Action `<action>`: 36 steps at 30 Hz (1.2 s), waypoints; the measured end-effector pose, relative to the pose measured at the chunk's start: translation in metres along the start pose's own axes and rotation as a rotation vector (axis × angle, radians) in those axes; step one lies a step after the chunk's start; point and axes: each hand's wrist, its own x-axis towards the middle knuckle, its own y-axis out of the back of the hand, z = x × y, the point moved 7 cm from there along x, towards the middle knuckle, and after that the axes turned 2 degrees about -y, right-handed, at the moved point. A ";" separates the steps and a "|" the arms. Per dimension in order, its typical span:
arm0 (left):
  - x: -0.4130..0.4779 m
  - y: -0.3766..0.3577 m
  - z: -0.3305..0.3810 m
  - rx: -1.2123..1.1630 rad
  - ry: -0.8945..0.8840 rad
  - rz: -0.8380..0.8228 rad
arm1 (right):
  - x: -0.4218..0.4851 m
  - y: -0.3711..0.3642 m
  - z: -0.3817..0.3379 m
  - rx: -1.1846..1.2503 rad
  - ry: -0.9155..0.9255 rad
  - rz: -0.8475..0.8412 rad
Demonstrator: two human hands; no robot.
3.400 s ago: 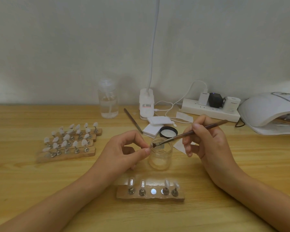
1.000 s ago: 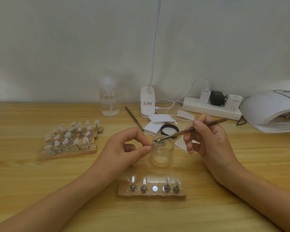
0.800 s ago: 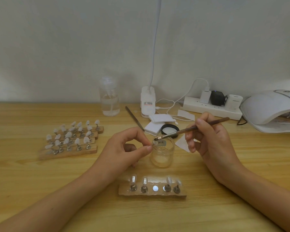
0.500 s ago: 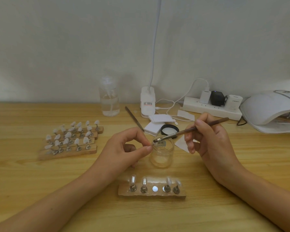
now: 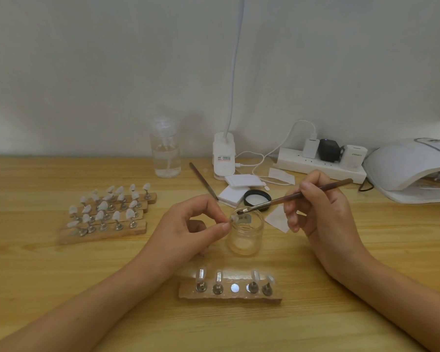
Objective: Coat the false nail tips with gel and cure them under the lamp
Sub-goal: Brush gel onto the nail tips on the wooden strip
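Over the last few seconds the brush [image 5: 277, 200] has come up a little. Its bristles were down at the pinched tip by the jar mouth, and now they sit just above it, over the far rim of the glass jar [image 5: 245, 240]. Little else has moved; both hands have kept their places. I take this as the brush between short strokes on one tip. Coating is under way and curing has not begun for this piece.

The left hand [image 5: 188, 224] is grasping: thumb and forefinger pinch the false nail tip [image 5: 233, 219] on its small stand. The tip pokes out beyond the fingertips, right at the near-left rim of the jar. The right hand [image 5: 323, 214] is clenched round the brush handle like a pen, with the bristles reaching across toward the left hand and ending just short of the tip. I can't tell whether they touch it.

Below both hands, nearer the person, lies a wooden holder [image 5: 229, 297] with four tips standing on it and one bare metal disc [image 5: 235, 288] in the middle, presumably where the held tip belongs. Well out past the left hand are racks [image 5: 104, 229] of more tips. The curing lamp [image 5: 412, 168] sits beyond the right hand at the desk [image 5: 36, 275] edge, so the finished row has some way to travel.
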 end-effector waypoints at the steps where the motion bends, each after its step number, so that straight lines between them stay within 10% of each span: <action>1: 0.000 0.000 0.000 0.002 0.000 0.001 | 0.000 -0.003 -0.001 0.002 0.006 -0.029; 36: 0.002 0.000 -0.002 -0.021 0.021 -0.026 | -0.002 -0.007 -0.003 -0.065 0.042 -0.047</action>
